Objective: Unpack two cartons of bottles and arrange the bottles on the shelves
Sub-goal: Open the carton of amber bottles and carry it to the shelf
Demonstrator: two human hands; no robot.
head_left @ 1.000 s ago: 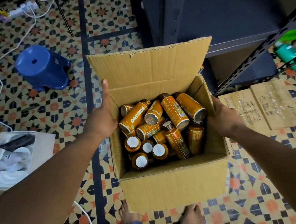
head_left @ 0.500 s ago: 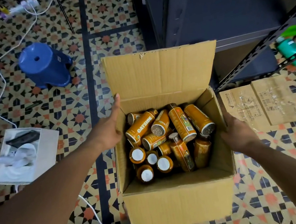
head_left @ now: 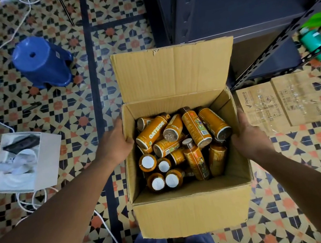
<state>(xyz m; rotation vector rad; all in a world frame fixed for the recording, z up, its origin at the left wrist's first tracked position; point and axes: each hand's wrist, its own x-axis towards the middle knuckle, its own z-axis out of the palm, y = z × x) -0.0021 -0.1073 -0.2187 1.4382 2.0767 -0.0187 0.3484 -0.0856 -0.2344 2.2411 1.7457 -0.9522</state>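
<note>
At frame centre, the left hand (head_left: 116,143) and right hand (head_left: 249,135) grip the carton (head_left: 192,214) by its side walls; bottles (head_left: 153,133) lie jumbled inside.

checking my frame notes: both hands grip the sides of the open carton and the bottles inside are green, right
Not quite. In the head view the left hand and right hand do grip the sides of the open carton, but the bottles inside are orange, not green.

Head camera, steeply downward, close overhead.
</note>
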